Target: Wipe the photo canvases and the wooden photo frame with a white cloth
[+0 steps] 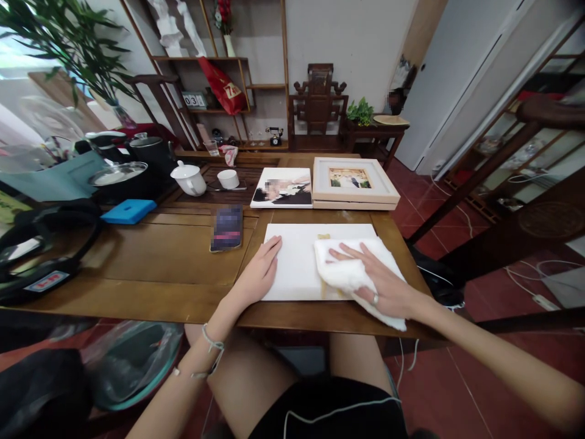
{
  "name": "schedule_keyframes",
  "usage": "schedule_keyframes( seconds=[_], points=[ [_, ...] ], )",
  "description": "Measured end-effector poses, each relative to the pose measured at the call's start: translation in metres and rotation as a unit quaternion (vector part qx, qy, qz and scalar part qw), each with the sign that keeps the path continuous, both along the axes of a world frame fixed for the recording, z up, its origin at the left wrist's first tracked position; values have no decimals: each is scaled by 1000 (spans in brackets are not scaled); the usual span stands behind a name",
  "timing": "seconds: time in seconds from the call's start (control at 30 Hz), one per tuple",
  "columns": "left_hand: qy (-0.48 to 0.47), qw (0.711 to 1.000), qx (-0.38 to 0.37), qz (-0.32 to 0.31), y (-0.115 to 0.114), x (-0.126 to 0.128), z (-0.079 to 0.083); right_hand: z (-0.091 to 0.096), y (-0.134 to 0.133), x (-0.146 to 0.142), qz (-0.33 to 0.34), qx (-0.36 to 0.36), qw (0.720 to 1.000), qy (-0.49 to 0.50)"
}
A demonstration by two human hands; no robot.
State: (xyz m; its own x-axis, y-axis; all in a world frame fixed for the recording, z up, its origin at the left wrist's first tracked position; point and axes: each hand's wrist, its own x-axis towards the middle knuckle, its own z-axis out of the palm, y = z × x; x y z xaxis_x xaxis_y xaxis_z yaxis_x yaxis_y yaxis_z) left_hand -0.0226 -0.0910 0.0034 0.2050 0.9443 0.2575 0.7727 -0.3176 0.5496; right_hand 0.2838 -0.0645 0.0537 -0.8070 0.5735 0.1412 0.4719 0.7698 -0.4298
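A white rectangular board lies flat near the table's front edge, with yellowish-brown patches at its top and bottom edges. My left hand rests on the board's left edge, fingers stretched out. On the right part of the board is a folded white cloth. My right hand, wearing a ring, presses down on it with fingers spread and a fold of cloth around the thumb side. The cloth hides the board's right side and hangs past its lower right corner.
Behind the board stand a photo panel and a framed photo on a box. Left of it lies a dark phone-sized item. Farther left are a white lidded cup, a blue box and headphones. A bin stands below.
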Motion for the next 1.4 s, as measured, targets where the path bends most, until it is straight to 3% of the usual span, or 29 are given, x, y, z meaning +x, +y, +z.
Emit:
schedule_keyframes(
  seconds=[0.2,0.33,0.5,0.7,0.8,1.0,1.1,1.2,1.4],
  points=[
    [-4,1000,0,-3,1,-1,-1,-3,67,-16,-78,17,996,-30],
    [-6,1000,0,-3,0,0,2,-13,81,-21,-81,61,993,-61],
    [9,1000,-2,-4,0,0,3,-21,46,-8,-42,112,989,-93],
    [18,1000,0,-8,1,0,-1,-4,-15,11,16,92,989,-117],
    [15,1000,6,-11,1,0,-1,4,-13,9,14,78,989,-126],
    [17,1000,3,-12,1,-2,-2,0,48,-12,-52,71,987,-132],
    [21,1000,3,-10,1,-2,-3,-6,65,-20,-77,71,987,-125],
    [18,1000,6,-10,1,-2,-4,-9,52,-22,-77,81,987,-116],
    [16,1000,4,-7,-1,0,-1,-1,-20,-21,5,83,989,-118]
  ],
)
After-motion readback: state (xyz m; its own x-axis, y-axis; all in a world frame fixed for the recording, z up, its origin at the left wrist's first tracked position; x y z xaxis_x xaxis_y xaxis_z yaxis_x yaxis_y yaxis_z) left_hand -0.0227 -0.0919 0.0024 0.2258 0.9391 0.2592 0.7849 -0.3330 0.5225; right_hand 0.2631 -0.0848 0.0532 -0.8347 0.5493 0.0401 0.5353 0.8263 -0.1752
